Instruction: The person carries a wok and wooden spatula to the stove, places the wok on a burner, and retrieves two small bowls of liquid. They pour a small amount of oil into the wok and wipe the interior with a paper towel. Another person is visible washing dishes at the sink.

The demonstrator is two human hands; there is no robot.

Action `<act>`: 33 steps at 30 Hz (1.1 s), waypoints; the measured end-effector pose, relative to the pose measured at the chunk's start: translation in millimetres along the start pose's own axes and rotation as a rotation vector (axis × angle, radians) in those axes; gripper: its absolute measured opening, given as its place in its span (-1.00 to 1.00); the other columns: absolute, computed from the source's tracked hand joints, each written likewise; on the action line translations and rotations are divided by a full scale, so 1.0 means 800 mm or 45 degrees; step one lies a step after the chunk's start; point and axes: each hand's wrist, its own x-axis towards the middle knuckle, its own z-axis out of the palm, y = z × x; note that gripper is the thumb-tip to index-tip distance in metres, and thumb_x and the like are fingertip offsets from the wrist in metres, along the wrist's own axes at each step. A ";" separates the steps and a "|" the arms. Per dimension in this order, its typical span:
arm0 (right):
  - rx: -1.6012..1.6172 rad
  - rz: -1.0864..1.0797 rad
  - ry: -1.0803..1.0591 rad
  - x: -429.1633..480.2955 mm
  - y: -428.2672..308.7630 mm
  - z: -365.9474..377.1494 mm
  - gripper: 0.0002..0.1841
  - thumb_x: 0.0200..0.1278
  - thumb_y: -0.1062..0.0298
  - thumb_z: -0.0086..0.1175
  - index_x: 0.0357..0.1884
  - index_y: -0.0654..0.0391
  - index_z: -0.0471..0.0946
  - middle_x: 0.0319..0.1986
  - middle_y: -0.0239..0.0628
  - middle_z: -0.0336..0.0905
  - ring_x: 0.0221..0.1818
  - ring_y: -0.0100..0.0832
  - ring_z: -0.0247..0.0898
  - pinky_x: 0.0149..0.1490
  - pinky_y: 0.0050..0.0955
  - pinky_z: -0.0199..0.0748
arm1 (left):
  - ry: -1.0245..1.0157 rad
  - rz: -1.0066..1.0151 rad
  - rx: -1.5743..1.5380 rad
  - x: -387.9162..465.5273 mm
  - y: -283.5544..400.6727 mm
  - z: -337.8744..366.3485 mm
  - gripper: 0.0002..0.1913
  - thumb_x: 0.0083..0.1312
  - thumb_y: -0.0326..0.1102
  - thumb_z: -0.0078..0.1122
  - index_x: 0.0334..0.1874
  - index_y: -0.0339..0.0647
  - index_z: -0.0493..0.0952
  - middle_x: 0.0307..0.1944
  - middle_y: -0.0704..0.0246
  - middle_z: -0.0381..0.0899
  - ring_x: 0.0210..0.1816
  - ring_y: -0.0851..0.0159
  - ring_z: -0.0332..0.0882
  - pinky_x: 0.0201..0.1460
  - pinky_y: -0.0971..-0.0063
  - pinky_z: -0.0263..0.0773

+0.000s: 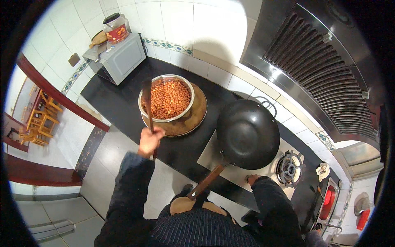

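My left hand (151, 140) grips the wooden handle of a wok spatula (149, 108), whose dark blade is blurred over the left rim of a metal bowl (192, 103). Reddish-brown peanuts (169, 98) fill most of that bowl. Under it lies a round wooden board (200, 115). My right hand (254, 179) is at the front edge of the gas stove (231, 176), its fingers around a small dark knob (247, 178). A black wok (247, 132) sits on the stove's left side, its inside bare and shiny. Its wooden handle (206, 182) points back at my body.
A microwave (123, 58) bears a plastic jar (115, 29) in the far left corner. The right burner (289, 169) stands uncovered beside the wok. Beyond it are a cloth (322, 171) and a sink (339, 190). A range hood (311, 74) overhangs the stove.
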 end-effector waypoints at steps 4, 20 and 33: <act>-0.052 0.100 0.064 0.011 0.004 0.019 -0.71 0.21 0.22 -0.08 -0.15 0.09 0.58 -0.19 -0.13 0.60 -0.11 -0.15 0.54 -0.05 -0.21 0.49 | -0.017 0.087 0.030 0.131 0.007 0.025 -0.92 0.06 -0.46 0.18 -0.54 -0.29 0.50 -0.73 0.46 0.38 -0.80 0.49 0.21 -0.76 0.58 0.05; 0.223 0.239 0.148 -0.006 -0.006 0.012 -0.72 0.21 0.30 -0.14 -0.20 0.16 0.57 -0.29 -0.04 0.62 -0.19 -0.09 0.57 -0.09 -0.20 0.53 | 0.206 0.230 0.993 0.292 -0.050 0.115 -0.81 -0.09 -0.24 0.35 -0.44 -0.14 0.66 -0.40 0.15 0.63 -0.24 0.08 0.61 -0.14 0.30 0.49; 0.249 0.217 0.172 -0.003 -0.002 0.019 -0.75 0.18 0.28 -0.11 -0.26 0.17 0.56 -0.31 -0.06 0.62 -0.25 -0.11 0.58 -0.17 -0.20 0.54 | 0.171 0.154 1.180 0.315 -0.059 0.119 -0.68 -0.04 -0.20 0.23 -0.33 -0.32 0.60 -0.28 0.00 0.59 -0.15 -0.03 0.56 -0.06 0.22 0.46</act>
